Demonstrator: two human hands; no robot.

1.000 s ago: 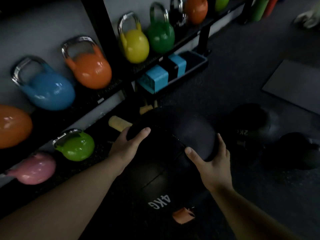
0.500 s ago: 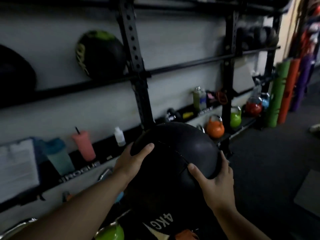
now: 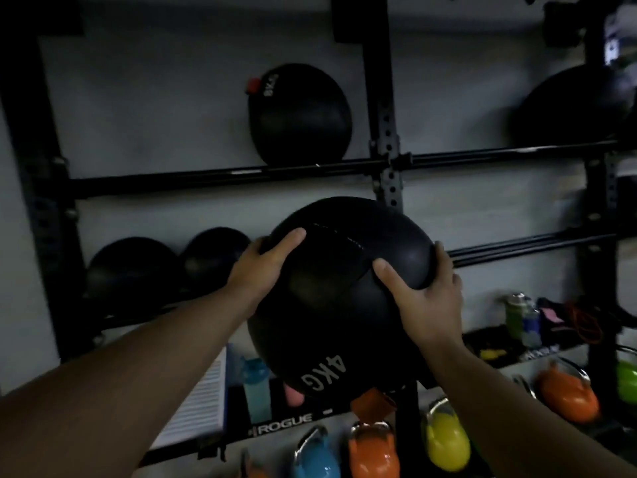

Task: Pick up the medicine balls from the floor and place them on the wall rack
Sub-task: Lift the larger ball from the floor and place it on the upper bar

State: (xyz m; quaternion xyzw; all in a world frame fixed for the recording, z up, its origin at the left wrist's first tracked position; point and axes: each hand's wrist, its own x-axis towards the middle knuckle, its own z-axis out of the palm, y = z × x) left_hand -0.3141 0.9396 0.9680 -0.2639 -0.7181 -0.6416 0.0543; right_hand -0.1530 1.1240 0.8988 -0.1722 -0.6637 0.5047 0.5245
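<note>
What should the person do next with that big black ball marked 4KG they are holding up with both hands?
Probably push the black 4KG medicine ball forward onto the middle rail of the black wall rack. The left hand and right hand hold it at about that rail's height, two dark round balls already sit to its left, and the stretch to the right looks bare.

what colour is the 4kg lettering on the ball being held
White, on the black ball, seen upside down in the head view.
</note>
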